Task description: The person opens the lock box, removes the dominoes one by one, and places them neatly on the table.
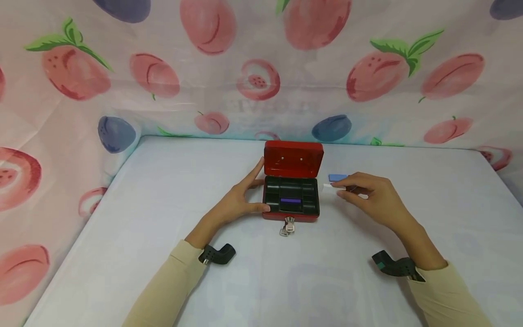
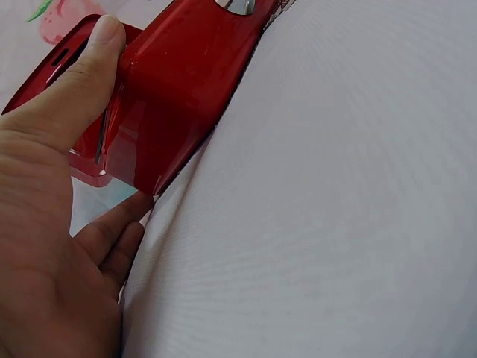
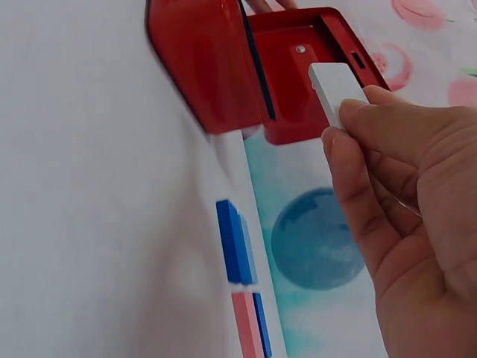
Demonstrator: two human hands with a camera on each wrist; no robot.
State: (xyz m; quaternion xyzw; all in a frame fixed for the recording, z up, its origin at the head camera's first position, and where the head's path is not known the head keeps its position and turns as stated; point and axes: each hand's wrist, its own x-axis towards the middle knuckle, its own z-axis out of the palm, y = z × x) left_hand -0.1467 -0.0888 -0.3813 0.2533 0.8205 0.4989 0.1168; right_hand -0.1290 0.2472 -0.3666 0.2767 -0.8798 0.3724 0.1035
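Observation:
A red cash box [image 1: 291, 217] stands with its lid [image 1: 293, 159] raised, its black compartment tray showing. A purple block [image 1: 290, 200] lies in the tray's front middle compartment. My left hand [image 1: 238, 200] is at the box's left side, its thumb [image 2: 88, 74] over the rim at the front corner and its straight index finger reaching up beside the lid. To the right of the box, my right hand [image 1: 373, 197] pinches a small white block [image 3: 337, 82] between thumb and fingers. The white block's left end is just short of the tray's right edge in the head view.
Keys [image 1: 287, 228] hang at the lock on the box's front. Behind the right hand, a blue block [image 1: 337, 177] lies on the white table; the right wrist view also shows a pink block [image 3: 244, 321] beside it. A fruit-print cloth [image 1: 261, 109] rises behind the table.

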